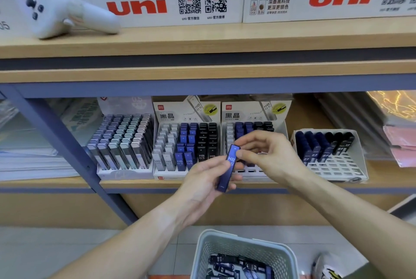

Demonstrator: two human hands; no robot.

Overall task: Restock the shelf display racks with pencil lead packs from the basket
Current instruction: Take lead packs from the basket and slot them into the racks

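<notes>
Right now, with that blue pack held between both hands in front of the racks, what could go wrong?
1. The blue pack is pinched only by fingertips of the left hand and right hand; it might slip to the floor.
2. It might land among the black packs in the rack behind the hands.

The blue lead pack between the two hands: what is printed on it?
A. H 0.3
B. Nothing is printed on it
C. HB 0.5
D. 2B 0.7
C: the blue lead pack, held by the left hand and the right hand, shows "HB" with "0.5" under it in light letters.
</notes>
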